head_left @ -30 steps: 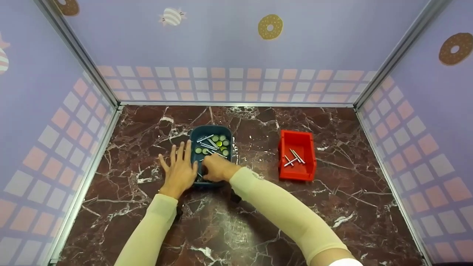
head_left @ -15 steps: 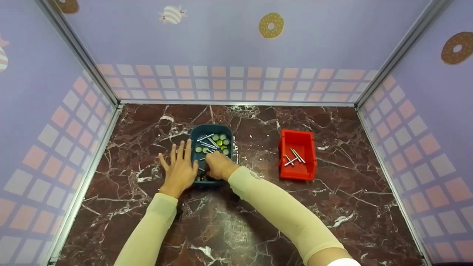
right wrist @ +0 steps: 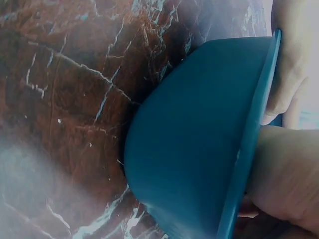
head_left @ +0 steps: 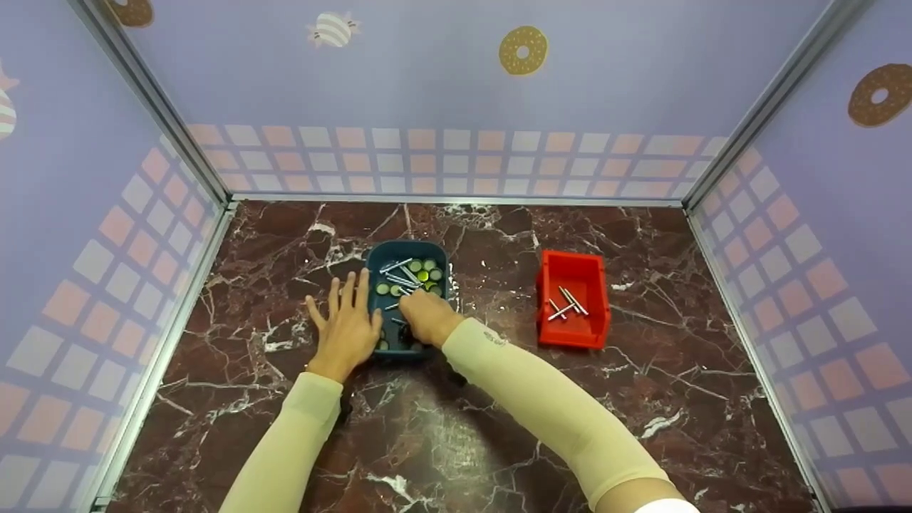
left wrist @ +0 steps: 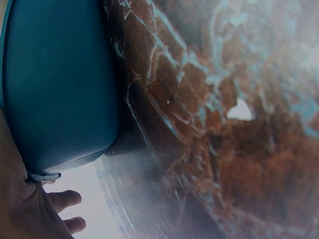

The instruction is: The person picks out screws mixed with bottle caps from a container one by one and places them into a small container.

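A dark teal bin (head_left: 407, 251) stands left of centre on the marbled tabletop. In its far half lie several thin silver metal pins, perhaps nails (head_left: 403, 279), and several round greenish discs (head_left: 423, 276). My left hand (head_left: 345, 324) rests on the bin's left rim, its fingers straight and spread. My right hand (head_left: 427, 317) reaches over the right rim into the near half, fingers pointing down and bent. Its fingertips are hidden, so I cannot tell what they hold. In the right wrist view, the bin wall (right wrist: 194, 134) covers most of that hand.
To the right stands a red open-front bin (head_left: 573, 263) with several silver pins (head_left: 568, 305) lying crossed inside. Patterned panels (head_left: 456, 100) enclose the tabletop (head_left: 491, 399) at the back and both sides, with metal strips along their lower edges.
My right hand has shifted slightly right inside the teal bin, uncovering more of the bin's near floor. My left hand and the red bin have stayed in place.
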The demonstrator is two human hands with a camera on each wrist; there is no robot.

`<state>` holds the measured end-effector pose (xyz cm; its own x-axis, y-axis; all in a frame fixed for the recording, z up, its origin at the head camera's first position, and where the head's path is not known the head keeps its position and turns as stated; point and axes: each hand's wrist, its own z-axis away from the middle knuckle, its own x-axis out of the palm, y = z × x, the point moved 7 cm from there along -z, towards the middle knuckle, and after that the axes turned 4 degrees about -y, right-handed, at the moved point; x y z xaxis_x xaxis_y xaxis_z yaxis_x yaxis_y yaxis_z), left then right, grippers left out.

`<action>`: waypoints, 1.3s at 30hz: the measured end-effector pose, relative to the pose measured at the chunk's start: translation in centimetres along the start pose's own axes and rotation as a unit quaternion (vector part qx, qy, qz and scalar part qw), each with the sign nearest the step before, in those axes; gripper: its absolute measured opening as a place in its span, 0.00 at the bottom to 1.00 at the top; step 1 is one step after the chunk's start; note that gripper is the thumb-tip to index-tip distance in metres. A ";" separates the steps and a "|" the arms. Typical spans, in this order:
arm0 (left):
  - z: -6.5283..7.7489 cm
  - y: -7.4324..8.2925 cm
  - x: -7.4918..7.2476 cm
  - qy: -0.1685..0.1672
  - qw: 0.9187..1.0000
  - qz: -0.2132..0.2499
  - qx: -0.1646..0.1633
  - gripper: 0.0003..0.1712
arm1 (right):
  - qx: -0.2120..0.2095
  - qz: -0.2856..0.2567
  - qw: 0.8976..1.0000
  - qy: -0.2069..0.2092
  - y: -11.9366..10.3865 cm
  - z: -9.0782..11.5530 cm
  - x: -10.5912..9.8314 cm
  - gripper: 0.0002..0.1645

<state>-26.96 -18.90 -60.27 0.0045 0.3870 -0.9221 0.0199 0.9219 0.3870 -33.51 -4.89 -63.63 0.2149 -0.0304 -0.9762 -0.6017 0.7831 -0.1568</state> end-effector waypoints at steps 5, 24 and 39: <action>-0.1 0.0 0.1 -0.002 1.000 -0.002 0.000 0.49 | -0.003 0.034 0.999 0.042 0.2 0.1 -0.5 0.03; 0.1 0.0 0.0 -0.001 1.000 0.013 0.005 0.48 | -0.086 -0.054 0.994 -0.041 -3.6 5.1 -5.9 0.09; 0.1 0.1 -0.1 0.000 1.000 -0.006 0.002 0.49 | -0.026 0.021 0.996 0.082 -2.1 6.0 -8.2 0.02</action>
<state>-26.90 -18.82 -60.09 0.0046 0.3757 -0.9267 0.0231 0.9264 0.3757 -29.34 -2.55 -54.39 0.0617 -0.1030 -0.9928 -0.6479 0.7525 -0.1184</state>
